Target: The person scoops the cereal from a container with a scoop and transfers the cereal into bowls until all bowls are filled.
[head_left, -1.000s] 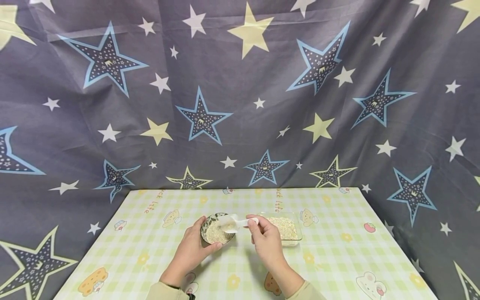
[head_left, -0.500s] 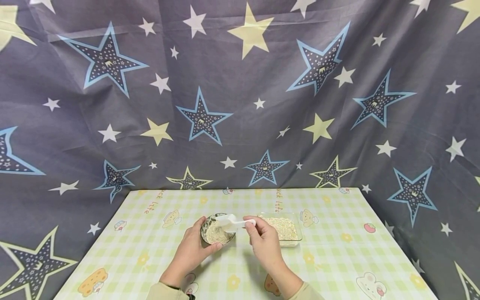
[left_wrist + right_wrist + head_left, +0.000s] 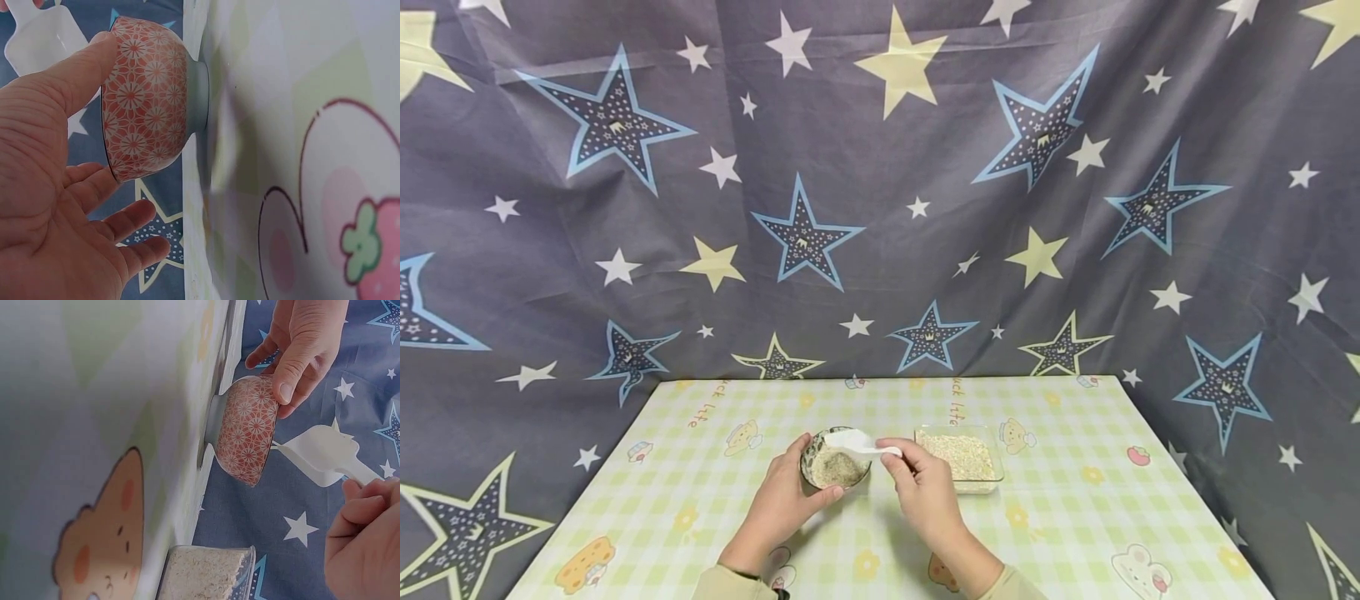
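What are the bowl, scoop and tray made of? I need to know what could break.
The bowl looks like glazed ceramic: glossy red floral pattern, pale foot ring. The scoop seems white, matte, slightly translucent plastic. The tray is clear with thick walls, glass or hard plastic; I cannot tell which.

Green-checked tablecloth [image 3: 1075, 517] printed with bears, flowers, a strawberry and lettering, perhaps "luck life". Behind and to both sides, hanging grey star-patterned curtain [image 3: 880, 208], creased, reaching past the table edges.
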